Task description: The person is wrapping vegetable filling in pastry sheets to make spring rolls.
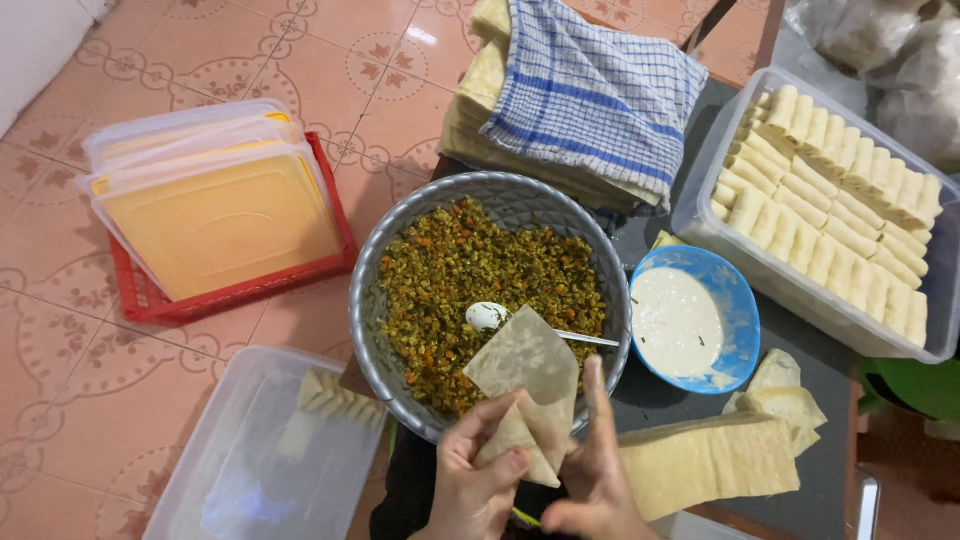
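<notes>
**Ana:** Wrapper (525,385) first: a thin, pale sheet, folded partway, held in the air just over the near rim of the grey bowl (400,255). The left hand (478,478) has its fingers closed on the lower folded corner. The right hand (592,470) touches the sheet's edge with one finger raised straight; whether it truly pinches I cannot tell.

**Ben:** What could go wrong?

**Ana:** My guess is tearing. The sheet looks very thin, and a hard tug at the fold could split it. It also hangs above the filling (470,280), so a loose grip could drop it into the green and orange mince.

**Ben:** Anything in the way?

**Ana:** A spoon (500,318) lies in the filling, directly behind the wrapper, its handle pointing right across the bowl. A careless hand could knock it.

**Ben:** And around the bowl?

**Ana:** Near and to the right, a stack of wrappers (715,460). Near and to the left, a clear tub (210,470) with a few folded pieces in its far corner. Just right of the bowl, a blue dish (742,300) of white paste. Further right, a clear box (700,215) packed with finished rolls (830,210). Left of the bowl, a red basket (330,195) holding pale lids. Behind the bowl, a blue checked cloth (595,95) over more sheets.
</notes>
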